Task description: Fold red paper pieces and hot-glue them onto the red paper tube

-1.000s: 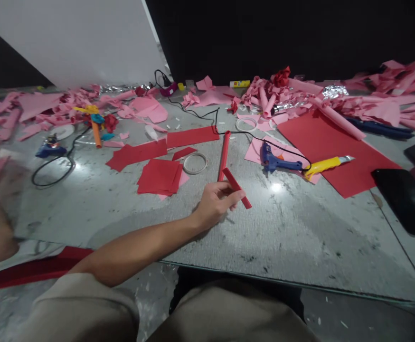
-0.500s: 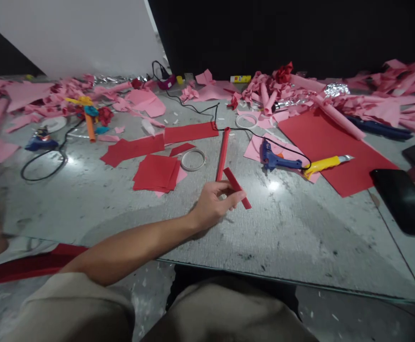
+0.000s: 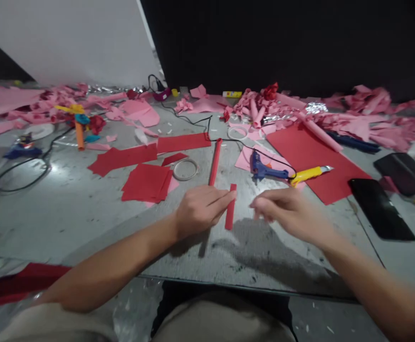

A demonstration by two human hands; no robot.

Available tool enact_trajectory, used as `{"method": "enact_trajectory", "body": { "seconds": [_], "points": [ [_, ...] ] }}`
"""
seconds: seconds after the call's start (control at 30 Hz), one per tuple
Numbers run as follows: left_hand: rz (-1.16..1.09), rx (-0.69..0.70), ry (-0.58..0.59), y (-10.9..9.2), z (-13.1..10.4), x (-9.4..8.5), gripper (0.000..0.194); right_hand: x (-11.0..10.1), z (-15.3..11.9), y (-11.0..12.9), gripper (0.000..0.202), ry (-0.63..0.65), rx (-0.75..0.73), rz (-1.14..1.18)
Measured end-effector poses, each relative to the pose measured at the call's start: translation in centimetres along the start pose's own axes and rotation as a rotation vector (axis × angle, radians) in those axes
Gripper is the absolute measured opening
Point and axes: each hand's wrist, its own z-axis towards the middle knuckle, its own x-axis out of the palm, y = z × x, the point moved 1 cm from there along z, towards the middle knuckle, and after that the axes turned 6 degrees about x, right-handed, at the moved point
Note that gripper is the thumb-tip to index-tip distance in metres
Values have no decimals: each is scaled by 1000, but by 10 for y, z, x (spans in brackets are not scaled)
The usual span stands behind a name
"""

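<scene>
My left hand pinches a narrow red paper strip between thumb and fingers, just above the grey table. My right hand is a short way to the right of the strip, blurred by motion, its fingers loosely bent and nothing visible in them. Just beyond my left hand lies a rolled red paper tube, its near end hidden behind the knuckles. A stack of red paper squares and a roll of tape lie to the left of the tube.
A blue glue gun with a black cord and a yellow utility knife lie right of the tube, by a large red sheet. A black phone is at the right. Pink paper scraps cover the back.
My right hand has come into view from the right. The strip in my left hand has turned from slanted to nearly upright in the picture, and the view has shifted slightly.
</scene>
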Motion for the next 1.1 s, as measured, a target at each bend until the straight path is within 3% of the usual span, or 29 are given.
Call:
{"method": "enact_trajectory", "body": {
  "seconds": [0.1,0.2,0.3,0.47,0.57,0.67,0.77,0.93,1.0,1.1],
  "points": [
    [106,108,71,1,1,2,35,17,17,-8,45,147,71,239],
    [119,145,108,-7,3,12,30,34,29,-19,42,106,105,505],
    [33,94,92,-14,6,22,25,41,29,-29,39,33,123,624],
    [-321,-139,12,-15,8,19,36,35,22,-36,41,9,135,669],
    [-439,-411,-81,-12,11,14,21,32,20,-33,41,5,124,582],
    [-537,-569,-36,-11,13,18,7,32,17,-28,42,49,113,466],
    [-555,-514,23,-12,13,23,7,33,15,-26,45,109,130,382],
    [-286,-250,-54,-16,7,22,12,35,16,-25,39,165,156,389],
    [-293,-239,-65,-16,7,21,15,35,16,-24,38,154,136,371],
    [-422,-328,-3,-13,8,22,15,36,15,-23,32,125,78,323]
  ]
}}
